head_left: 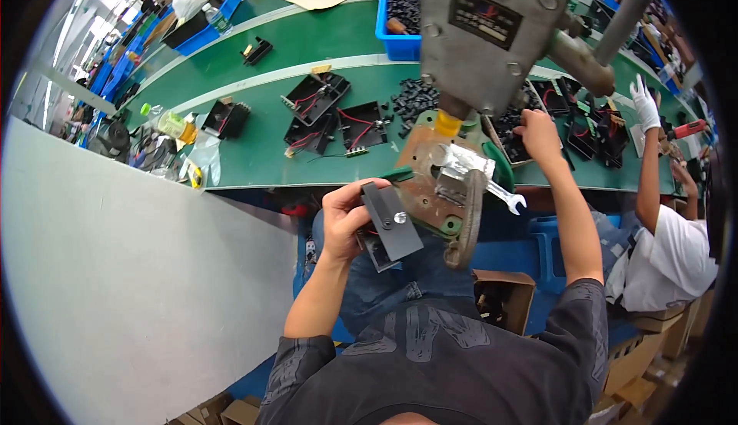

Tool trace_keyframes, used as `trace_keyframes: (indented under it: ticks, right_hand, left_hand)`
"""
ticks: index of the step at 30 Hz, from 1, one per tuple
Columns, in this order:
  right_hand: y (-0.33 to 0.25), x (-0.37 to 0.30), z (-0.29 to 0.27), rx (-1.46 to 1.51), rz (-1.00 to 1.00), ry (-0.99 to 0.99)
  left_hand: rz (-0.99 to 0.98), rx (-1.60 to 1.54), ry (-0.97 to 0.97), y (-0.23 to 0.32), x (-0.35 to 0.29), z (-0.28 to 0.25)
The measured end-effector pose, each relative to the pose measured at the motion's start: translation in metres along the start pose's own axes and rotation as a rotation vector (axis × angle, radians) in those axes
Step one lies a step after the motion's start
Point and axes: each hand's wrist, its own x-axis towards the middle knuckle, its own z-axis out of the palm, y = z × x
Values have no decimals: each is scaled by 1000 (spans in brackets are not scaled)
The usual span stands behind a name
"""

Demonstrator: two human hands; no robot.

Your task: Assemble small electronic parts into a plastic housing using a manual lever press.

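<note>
My left hand (344,221) grips a black plastic box housing (394,229) in front of my lap, tilted. A clear round piece and a dark round hole show on its face, and a bit of red wire is at its side. My right hand (540,137) is at a tray of small black parts (509,127), its fingers curled down among them; whatever they pinch is too small to make out. Between my hands stands a grey bench press (492,37) with a worn base plate (423,156). A wrench (505,196) and a foil-wrapped piece (463,160) lie on the base.
Several open black housings with red wires (315,98) lie on the green bench (269,148), beside a pile of black parts (415,101). A blue bin (400,47) stands behind. The press's curved lever (467,229) juts toward me. A co-worker's gloved hand (644,104) is at right.
</note>
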Motion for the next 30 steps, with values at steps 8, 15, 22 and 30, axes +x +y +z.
trace_keyframes:
  ticks: [8,15,22,30]
  right_hand:
    - [-28,-18,-48,277,-9,104]
    - [-117,-96,-123,1738,55,-193]
    - [-148,-136,-118,1999,54,-438]
    - [-164,-145,-117,1972,116,-558]
  left_hand:
    - [-3,-30,-68,17,-5,14]
    - [-97,-33,-190,45,-5,38]
    - [-14,107,-226,61,-8,61]
    - [27,139,-152,72,-16,72]
